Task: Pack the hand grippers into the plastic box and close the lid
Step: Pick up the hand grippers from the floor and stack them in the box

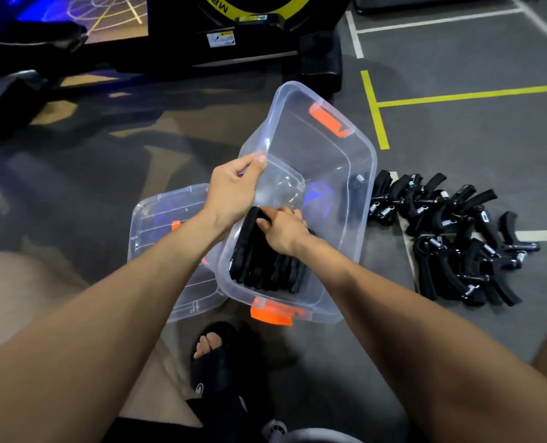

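A clear plastic box [355, 148] with orange latches sits tilted on the grey floor. My left hand [233, 190] grips its left rim and holds it tipped up. Inside, at the near end, a row of black hand grippers [259, 270] stands packed side by side. My right hand [285, 230] reaches into the box and rests on top of that row, fingers closed around the leftmost gripper. A pile of loose black hand grippers [457, 231] lies on the floor to the right of the box. The clear lid [163, 225] lies flat on the floor to the left, partly under the box.
A black exercise machine [233, 43] stands just beyond the box. Yellow and white lines mark the floor at the right. My foot in a black slipper [214, 356] is right in front of the box, and my knees frame the lower corners.
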